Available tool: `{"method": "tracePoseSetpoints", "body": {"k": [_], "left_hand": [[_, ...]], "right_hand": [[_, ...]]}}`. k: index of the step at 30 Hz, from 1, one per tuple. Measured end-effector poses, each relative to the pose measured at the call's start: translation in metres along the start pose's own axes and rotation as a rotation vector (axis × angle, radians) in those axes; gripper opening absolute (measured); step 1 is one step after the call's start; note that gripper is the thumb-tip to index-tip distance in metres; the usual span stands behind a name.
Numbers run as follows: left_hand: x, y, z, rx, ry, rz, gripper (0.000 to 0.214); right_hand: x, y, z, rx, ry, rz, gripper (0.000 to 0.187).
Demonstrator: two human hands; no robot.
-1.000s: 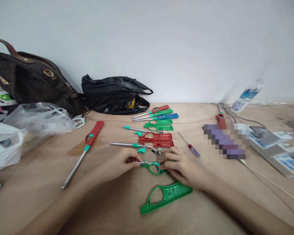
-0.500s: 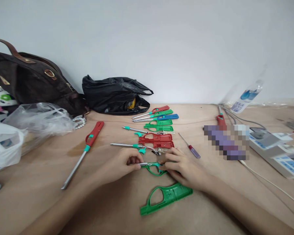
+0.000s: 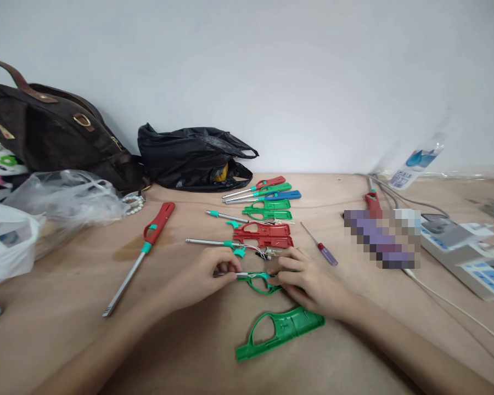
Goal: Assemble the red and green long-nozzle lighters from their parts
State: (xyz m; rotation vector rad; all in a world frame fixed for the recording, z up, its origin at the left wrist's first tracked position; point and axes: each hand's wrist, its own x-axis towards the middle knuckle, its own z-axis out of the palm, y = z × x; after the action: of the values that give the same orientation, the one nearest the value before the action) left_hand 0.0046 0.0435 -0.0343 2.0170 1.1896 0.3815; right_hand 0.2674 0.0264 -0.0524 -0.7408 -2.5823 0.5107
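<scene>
fingers [image 3: 226,272] of both hands pinch green lighter half [image 3: 258,281] on table [image 3: 189,351]

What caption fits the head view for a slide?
Left hand and right hand pinch an open green lighter half on the table, a loose green shell nearby.

A pixelated patch [image 3: 381,240] blurs something on the table.

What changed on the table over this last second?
Hardly anything. The left hand has edged slightly left along the thin metal tube, baring more of it. It and the right hand keep pinching the open green lighter shell. The loose green cover and screwdriver lie as before.
</scene>
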Motion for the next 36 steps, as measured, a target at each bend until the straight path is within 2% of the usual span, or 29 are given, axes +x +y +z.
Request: {"method": "tracePoseSetpoints", "body": {"k": [7, 14, 27, 36], "left_hand": [[-0.002, 0.002, 0.001, 0.012, 0.010, -0.024, 0.010], [-0.004, 0.006, 0.002, 0.107, 0.025, 0.047, 0.016], [-0.004, 0.010, 0.004, 0.172, 0.015, 0.057, 0.016], [-0.008, 0.007, 0.007, 0.316, 0.031, 0.130, 0.018]], "right_hand": [[0.001, 0.000, -0.001, 0.007, -0.010, 0.005, 0.028], [0.001, -0.001, -0.001, -0.001, -0.001, 0.003, 0.026], [0.001, -0.002, -0.002, 0.005, 0.000, -0.002, 0.028], [0.001, -0.002, -0.001, -0.003, -0.004, 0.005, 0.028]]}}
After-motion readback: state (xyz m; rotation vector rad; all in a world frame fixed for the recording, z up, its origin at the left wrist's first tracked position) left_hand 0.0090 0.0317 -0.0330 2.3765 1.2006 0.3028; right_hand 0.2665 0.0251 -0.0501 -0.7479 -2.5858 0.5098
